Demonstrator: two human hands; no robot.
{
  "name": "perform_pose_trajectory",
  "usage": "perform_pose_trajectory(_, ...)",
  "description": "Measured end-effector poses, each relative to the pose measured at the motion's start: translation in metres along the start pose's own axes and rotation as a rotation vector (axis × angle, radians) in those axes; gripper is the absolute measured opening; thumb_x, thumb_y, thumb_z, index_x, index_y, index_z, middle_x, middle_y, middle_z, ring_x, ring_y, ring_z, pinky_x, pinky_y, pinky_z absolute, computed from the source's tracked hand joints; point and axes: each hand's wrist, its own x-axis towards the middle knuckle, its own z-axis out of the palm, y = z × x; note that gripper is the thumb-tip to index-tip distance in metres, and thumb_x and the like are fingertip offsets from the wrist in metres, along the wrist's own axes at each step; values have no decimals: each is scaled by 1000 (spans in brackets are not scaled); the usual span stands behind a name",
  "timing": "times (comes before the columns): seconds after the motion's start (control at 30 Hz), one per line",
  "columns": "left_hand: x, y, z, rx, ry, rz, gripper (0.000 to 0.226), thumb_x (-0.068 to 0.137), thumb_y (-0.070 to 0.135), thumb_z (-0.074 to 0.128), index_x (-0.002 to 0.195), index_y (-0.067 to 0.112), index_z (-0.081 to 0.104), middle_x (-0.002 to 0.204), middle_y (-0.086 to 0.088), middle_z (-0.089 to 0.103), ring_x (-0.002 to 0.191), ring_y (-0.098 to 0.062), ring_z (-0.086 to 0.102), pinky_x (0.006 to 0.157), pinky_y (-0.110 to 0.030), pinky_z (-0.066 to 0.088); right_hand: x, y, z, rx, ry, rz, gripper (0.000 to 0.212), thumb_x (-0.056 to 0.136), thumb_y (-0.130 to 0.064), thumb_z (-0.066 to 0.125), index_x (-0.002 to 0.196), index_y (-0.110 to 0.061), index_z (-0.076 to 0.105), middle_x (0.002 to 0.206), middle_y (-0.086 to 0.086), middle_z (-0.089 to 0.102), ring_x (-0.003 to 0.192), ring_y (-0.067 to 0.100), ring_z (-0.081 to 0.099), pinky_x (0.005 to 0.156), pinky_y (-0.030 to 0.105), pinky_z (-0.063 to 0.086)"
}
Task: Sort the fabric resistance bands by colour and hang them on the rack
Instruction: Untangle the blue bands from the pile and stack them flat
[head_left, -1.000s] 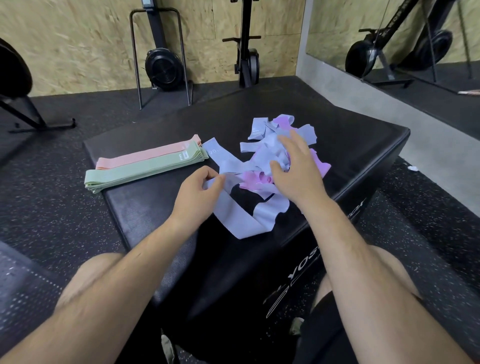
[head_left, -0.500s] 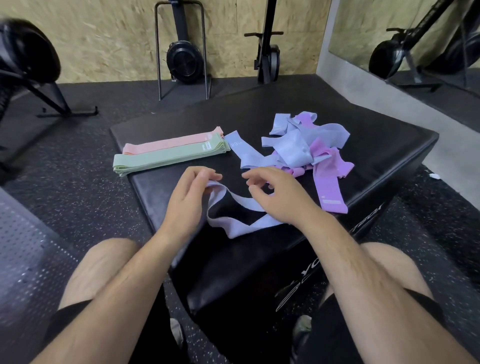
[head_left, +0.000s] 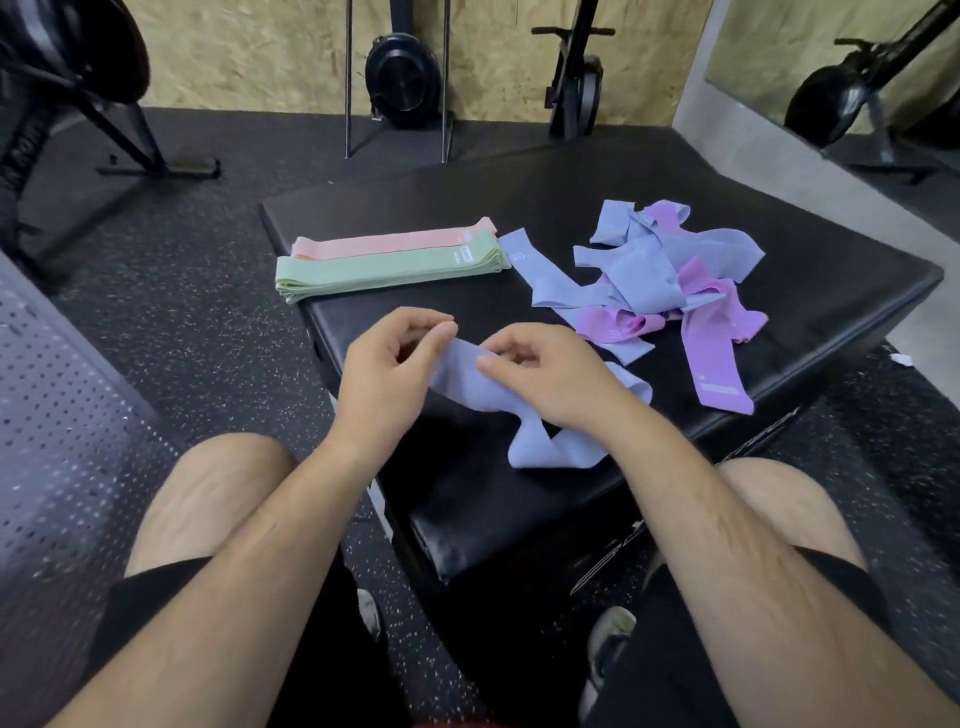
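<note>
A light blue band (head_left: 483, 387) is stretched between my hands just above the near part of the black padded box (head_left: 519, 208). My left hand (head_left: 387, 371) pinches its left end. My right hand (head_left: 550, 376) grips it near the middle, and the rest trails down to the box top. A tangled pile of blue and purple bands (head_left: 660, 275) lies to the right. A neat stack of green bands (head_left: 389, 267) and a stack of pink bands (head_left: 395, 241) lie side by side at the box's far left.
Rubber gym floor surrounds the box. A black metal stand (head_left: 397, 78) with a round black disc, and a second machine (head_left: 574, 67), stand against the wooden back wall. A perforated grey surface (head_left: 57, 415) sits at left. A mirror (head_left: 852, 67) is at right.
I pulled one blue band out of the tangled pile toward me. My right hand left the pile and joined the left hand on that band. The view shifted left.
</note>
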Motion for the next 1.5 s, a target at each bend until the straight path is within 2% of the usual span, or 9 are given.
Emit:
perform_pose_trajectory(0.2, 5, -5, -7, -52, -152, -111, 22, 93, 18, 74, 113, 25, 69, 84, 15, 75, 71, 1, 62, 68, -13, 46, 3, -9, -5, 131, -48, 6, 5, 96, -22, 67, 98, -23, 72, 92, -12, 72, 86, -1, 63, 79, 16, 48)
perform_pose_trajectory(0.37, 8, -6, -12, -22, -119, -58, 20, 91, 15, 76, 108, 23, 72, 86, 13, 77, 72, -3, 60, 68, -10, 41, 1, -5, -6, 53, -76, -27, 10, 88, -21, 75, 88, -23, 65, 78, -17, 66, 69, 1, 59, 68, 19, 50)
perform_pose_trajectory(0.57, 7, -8, -15, -58, -180, 46, 23, 91, 5, 73, 90, 28, 70, 108, 10, 75, 79, -11, 61, 75, -29, 51, 1, -5, 0, 83, -121, 16, 26, 89, -24, 68, 75, -23, 46, 85, -18, 68, 74, 15, 61, 74, 33, 51)
perform_pose_trajectory(0.7, 4, -7, -14, -151, -216, 60, 39, 90, -3, 68, 89, 35, 71, 105, -3, 76, 100, -26, 70, 91, -43, 56, 1, -6, -6, 344, -244, 100, 30, 90, -34, 72, 78, -21, 48, 93, 19, 70, 103, 43, 70, 104, 60, 48)
perform_pose_trajectory(0.9, 1, -4, -11, -322, -228, -11, 38, 63, -10, 41, 88, 8, 63, 100, -2, 72, 99, -17, 67, 84, -29, 52, 3, -5, -8, 466, -121, 74, 27, 82, -19, 76, 80, -20, 49, 83, 4, 55, 83, 21, 55, 85, 41, 47)
perform_pose_trajectory(1.07, 0, -5, -5, -258, -134, -172, 32, 80, 14, 60, 112, 19, 57, 110, -2, 58, 77, -12, 59, 68, -28, 51, -1, -5, -4, 390, -106, 14, 30, 84, -4, 79, 90, -15, 52, 89, 1, 58, 80, 15, 53, 78, 34, 45)
perform_pose_trajectory(1.2, 1, -11, -1, -231, -203, -206, 21, 87, 26, 70, 108, 24, 66, 87, 7, 67, 70, -10, 57, 65, -29, 48, -4, -8, -7, 359, -117, 46, 29, 84, -10, 82, 98, -16, 57, 90, 1, 67, 81, 15, 65, 79, 35, 54)
perform_pose_trajectory(1.4, 13, -18, -15, -296, 23, -128, 14, 95, 8, 66, 95, 22, 66, 84, 8, 63, 71, -9, 53, 64, -26, 44, -7, -11, -30, 225, -221, 161, 31, 82, -25, 85, 109, -22, 70, 93, 2, 79, 86, 17, 74, 84, 37, 57)
perform_pose_trajectory(1.5, 18, -23, -23, -296, 115, -151, 18, 97, 6, 65, 93, 24, 65, 84, 10, 63, 74, -7, 54, 67, -22, 47, -11, -8, -43, 50, -289, 188, 22, 82, -31, 85, 96, -17, 76, 86, -4, 77, 77, 7, 69, 74, 24, 52)
